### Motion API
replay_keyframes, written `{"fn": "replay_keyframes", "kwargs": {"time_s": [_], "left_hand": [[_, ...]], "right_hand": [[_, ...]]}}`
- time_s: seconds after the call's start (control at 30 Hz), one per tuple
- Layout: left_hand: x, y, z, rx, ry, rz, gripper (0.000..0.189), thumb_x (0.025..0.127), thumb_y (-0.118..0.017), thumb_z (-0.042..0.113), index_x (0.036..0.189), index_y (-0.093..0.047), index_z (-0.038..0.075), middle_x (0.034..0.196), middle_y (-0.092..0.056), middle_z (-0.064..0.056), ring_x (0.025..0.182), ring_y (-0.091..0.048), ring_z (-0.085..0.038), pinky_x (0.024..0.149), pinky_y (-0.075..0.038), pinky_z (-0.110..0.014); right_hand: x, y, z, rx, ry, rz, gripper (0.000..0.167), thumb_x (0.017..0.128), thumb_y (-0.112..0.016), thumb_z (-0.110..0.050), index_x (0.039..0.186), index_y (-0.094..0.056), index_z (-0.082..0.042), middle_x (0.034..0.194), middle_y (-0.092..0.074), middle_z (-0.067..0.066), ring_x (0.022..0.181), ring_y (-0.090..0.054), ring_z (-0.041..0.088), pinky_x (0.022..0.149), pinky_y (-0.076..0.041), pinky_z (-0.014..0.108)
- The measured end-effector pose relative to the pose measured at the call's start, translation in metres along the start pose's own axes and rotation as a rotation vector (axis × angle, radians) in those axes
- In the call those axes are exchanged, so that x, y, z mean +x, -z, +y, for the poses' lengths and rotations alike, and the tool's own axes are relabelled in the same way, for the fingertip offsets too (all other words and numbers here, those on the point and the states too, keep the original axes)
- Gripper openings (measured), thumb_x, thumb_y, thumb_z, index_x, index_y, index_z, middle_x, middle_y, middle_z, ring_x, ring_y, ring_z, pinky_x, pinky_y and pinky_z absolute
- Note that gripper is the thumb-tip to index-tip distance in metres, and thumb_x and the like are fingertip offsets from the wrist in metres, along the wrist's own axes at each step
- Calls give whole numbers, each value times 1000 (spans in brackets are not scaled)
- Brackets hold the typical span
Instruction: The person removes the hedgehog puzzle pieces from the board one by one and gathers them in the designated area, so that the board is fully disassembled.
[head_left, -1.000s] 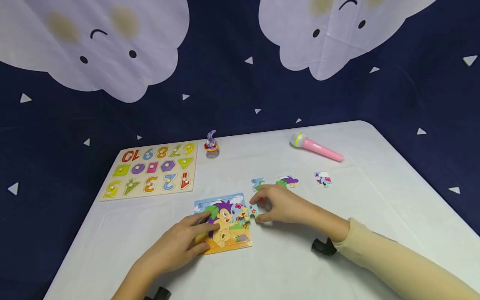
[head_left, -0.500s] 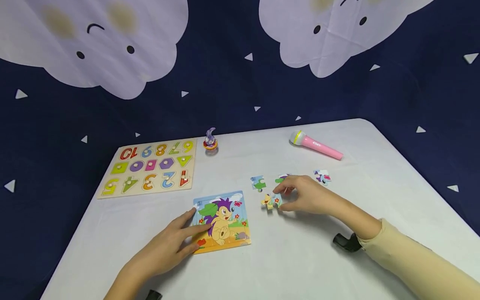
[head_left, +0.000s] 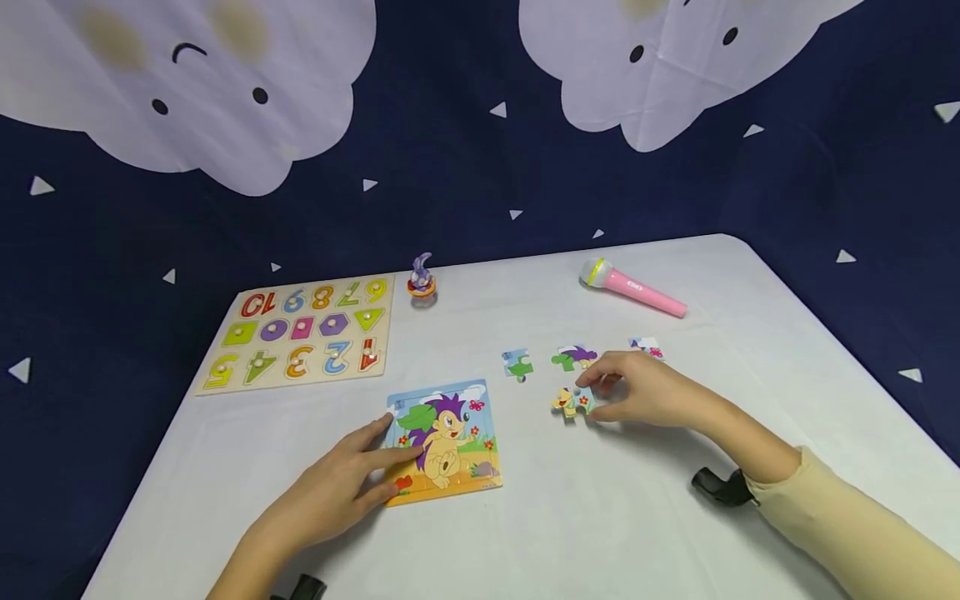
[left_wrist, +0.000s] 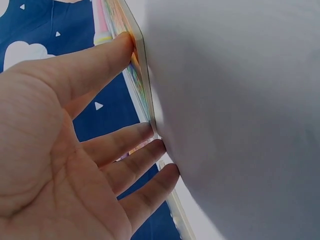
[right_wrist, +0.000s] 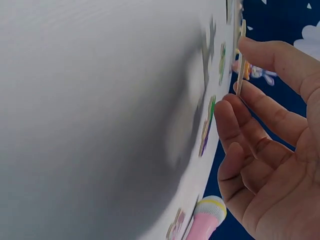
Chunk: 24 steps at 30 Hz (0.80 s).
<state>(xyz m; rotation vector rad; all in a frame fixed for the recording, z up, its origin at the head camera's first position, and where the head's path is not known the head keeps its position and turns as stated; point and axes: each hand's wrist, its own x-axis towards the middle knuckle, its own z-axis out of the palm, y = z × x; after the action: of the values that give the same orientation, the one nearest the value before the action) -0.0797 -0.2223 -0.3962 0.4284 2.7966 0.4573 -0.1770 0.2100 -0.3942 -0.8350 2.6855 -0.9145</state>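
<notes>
A square jigsaw puzzle (head_left: pixel 448 442) with a purple-spined hedgehog picture lies at the table's middle in the head view. My left hand (head_left: pixel 333 479) rests at its left side, fingers spread; in the left wrist view the thumb and fingertips touch the puzzle's edge. To the puzzle's right, my right hand (head_left: pixel 660 392) pinches a puzzle piece (head_left: pixel 570 402) between thumb and fingers, held just above the cloth. The right wrist view shows this piece (right_wrist: pixel 241 70) edge-on. Beyond it lie three loose pieces: a blue-green one (head_left: pixel 517 363), a green-purple one (head_left: pixel 574 357) and one partly hidden (head_left: pixel 648 346).
A wooden number-and-shape board (head_left: pixel 282 375) lies at the left. At the back stand a small purple rabbit toy (head_left: pixel 422 279) and, lying down, a pink toy microphone (head_left: pixel 637 289). A white cloth covers the table; a dark cloud-print curtain (head_left: pixel 450 167) hangs behind.
My right hand has moved right, away from the puzzle, carrying the pinched piece with it. My left hand has shifted slightly left, uncovering more of the puzzle's left side.
</notes>
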Motion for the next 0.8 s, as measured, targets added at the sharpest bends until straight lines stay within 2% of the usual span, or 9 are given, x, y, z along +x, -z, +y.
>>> {"fn": "replay_keyframes", "kwargs": {"time_s": [0.23, 0.43, 0.8], "left_hand": [[0, -2, 1, -2, -13, -1, 48, 96, -83, 29, 141, -71, 41, 172, -42, -13, 154, -45, -44, 121, -45, -65], [0, -1, 1, 0, -14, 0, 49, 95, -83, 28, 141, -71, 41, 171, -42, -13, 154, -45, -44, 121, -44, -65], [2, 1, 0, -2, -19, 6, 49, 96, -83, 23, 140, -72, 42, 171, -43, -14, 153, -46, -45, 120, -46, -64]], "right_hand": [[-12, 8, 8, 32, -23, -35, 37, 83, -93, -27, 116, -81, -18, 110, -76, -8, 95, -69, 10, 82, -58, 27], [-21, 14, 17, 23, -50, -20, 37, 82, -94, -27, 115, -81, -20, 107, -76, -10, 92, -69, 8, 74, -55, 23], [-35, 21, 28, 52, -70, -15, 37, 82, -95, -33, 114, -81, -22, 106, -76, -11, 91, -68, 5, 72, -53, 21]]}}
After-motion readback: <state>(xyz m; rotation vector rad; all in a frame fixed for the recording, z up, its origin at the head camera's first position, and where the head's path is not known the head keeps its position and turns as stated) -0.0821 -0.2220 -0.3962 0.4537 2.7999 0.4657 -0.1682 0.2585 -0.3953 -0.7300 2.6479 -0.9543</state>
